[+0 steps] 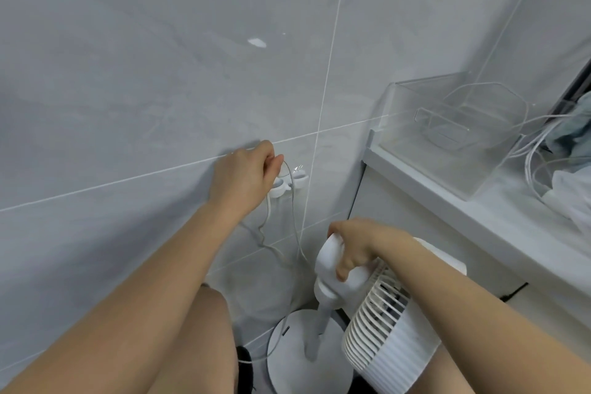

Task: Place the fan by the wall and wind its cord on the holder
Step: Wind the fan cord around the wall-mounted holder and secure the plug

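A white pedestal fan [380,329] stands on the floor close to the grey tiled wall, its round base [287,358] below and its ribbed head tilted to the right. My right hand [361,249] grips the rear motor housing of the fan. My left hand [246,176] pinches the thin white cord [295,227] right at the white wall holder [289,184], which has two round pegs. A loop of cord hangs over the holder and trails down the wall to the fan's base.
A white ledge [463,208] runs along the right, carrying a clear plastic box [454,134], tangled white cables [537,153] and bundled cloth [572,128]. My knee [198,323] is bent close to the wall at lower left.
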`<state>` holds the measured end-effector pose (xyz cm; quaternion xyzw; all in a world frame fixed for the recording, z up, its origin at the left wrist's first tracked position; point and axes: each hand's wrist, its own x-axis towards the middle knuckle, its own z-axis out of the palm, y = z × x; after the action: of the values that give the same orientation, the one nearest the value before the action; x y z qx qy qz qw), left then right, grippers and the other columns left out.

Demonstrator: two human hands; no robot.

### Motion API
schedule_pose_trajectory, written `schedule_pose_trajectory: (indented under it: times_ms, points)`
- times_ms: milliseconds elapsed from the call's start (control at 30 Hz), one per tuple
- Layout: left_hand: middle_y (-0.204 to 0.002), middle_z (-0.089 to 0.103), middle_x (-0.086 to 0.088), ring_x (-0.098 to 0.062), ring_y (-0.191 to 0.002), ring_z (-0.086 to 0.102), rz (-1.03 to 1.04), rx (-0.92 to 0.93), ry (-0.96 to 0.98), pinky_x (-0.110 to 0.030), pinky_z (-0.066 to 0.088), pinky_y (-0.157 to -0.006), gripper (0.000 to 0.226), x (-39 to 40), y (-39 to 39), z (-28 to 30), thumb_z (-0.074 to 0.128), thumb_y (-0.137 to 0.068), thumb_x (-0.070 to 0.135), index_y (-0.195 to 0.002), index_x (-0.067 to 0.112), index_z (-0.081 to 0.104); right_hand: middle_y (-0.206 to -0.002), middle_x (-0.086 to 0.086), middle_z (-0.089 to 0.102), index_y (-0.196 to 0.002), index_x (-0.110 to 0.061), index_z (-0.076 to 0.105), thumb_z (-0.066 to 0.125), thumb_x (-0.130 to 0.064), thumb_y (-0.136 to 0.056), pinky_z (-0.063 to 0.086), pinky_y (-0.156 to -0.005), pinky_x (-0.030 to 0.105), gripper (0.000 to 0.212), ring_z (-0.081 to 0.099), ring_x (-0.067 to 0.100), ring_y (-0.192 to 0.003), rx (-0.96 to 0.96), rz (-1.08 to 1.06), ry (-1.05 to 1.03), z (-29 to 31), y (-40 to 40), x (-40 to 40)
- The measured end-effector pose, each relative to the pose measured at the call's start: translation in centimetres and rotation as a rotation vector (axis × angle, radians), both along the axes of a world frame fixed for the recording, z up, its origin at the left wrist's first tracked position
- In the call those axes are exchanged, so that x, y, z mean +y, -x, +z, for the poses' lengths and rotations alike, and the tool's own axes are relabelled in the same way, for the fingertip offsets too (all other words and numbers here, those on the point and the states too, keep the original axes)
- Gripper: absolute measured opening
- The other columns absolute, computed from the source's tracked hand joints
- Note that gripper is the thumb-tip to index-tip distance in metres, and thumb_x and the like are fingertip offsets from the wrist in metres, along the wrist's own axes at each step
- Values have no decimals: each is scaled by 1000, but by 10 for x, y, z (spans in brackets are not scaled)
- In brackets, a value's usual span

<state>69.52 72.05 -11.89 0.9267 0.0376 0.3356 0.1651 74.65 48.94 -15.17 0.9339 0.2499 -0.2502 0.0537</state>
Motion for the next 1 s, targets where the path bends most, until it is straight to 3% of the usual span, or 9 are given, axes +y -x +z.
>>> schedule_pose_trajectory:
  times_ms: [133, 233, 300, 400, 467, 567, 700, 833, 1000]
  points:
    - [-66, 70, 5, -24, -67, 66, -11, -2, 75, -40, 52, -61, 29, -2, 1, 2, 56, -99, 44, -81, 21, 56, -137, 4, 61, -140, -25, 53, 80, -57, -74, 51, -93, 37, 78, 59, 28, -121, 4, -16, -29, -4, -3, 12]
    - [-61, 69, 8, -8, -60, 67, -113, 62, 280, -39, 56, -65, 23, -8, -6, 8, 60, -99, 39, -82, 23, 59, -140, 7, 60, -145, -22, 50, 70, -61, -83, 52, -97, 41, 76, 60, 30, -121, 20, -45, -78, -6, -10, 26]
    - [-59, 66, 0, -15, -54, 68, -213, 109, 432, -45, 60, -63, 21, -12, -13, 13, 62, -97, 36, -81, 23, 59, -137, 9, 62, -137, -15, 56, 60, -63, -91, 51, -95, 40, 66, 61, 31, -121, 31, -43, -71, -7, -17, 35]
    - [-62, 63, -11, -36, -61, 65, -241, 142, 509, -56, 62, -65, 21, -17, -20, 17, 62, -94, 37, -82, 21, 59, -100, 10, 67, -103, -13, 59, 47, -62, -98, 52, -71, 34, 51, 69, 30, -94, 77, -44, -121, -5, -30, 47]
    - [-65, 64, -13, -39, -66, 64, -235, 145, 493, -56, 61, -63, 21, -21, -24, 20, 63, -96, 33, -81, 19, 61, -89, 8, 68, -108, -13, 63, 43, -57, -101, 55, -61, 34, 49, 70, 29, -83, 76, -52, -219, -2, -39, 51]
    - [-63, 67, -11, -32, -61, 63, -178, 104, 419, -49, 55, -61, 21, -18, -28, 21, 65, -97, 28, -81, 14, 63, -98, 10, 75, -113, -15, 66, 53, -55, -98, 60, -71, 35, 44, 71, 24, -79, 98, -31, -333, 12, -50, 50]
    - [-62, 67, -5, -26, -60, 61, -125, 59, 411, -41, 50, -61, 22, -5, -27, 13, 65, -97, 27, -79, 15, 62, -132, -3, 62, -132, -29, 60, 76, -70, -71, 51, -102, 40, 76, 62, 22, -117, 141, 33, -94, 32, -46, 18]
    - [-63, 67, -2, -20, -57, 57, -120, 17, 422, -36, 47, -58, 23, -7, -28, 7, 63, -98, 29, -78, 18, 61, -150, 2, 51, -154, -23, 40, 85, -61, -68, 53, -92, 39, 105, 60, 30, -124, 151, -22, 99, 25, -29, -6]
    - [-62, 67, -1, -7, -48, 50, -115, 24, 457, -23, 38, -48, 24, -14, -28, 8, 63, -98, 28, -77, 17, 60, -129, 7, 66, -137, -16, 57, 80, -69, -65, 54, -87, 38, 92, 65, 31, -112, 36, -29, 118, 11, -7, 5]
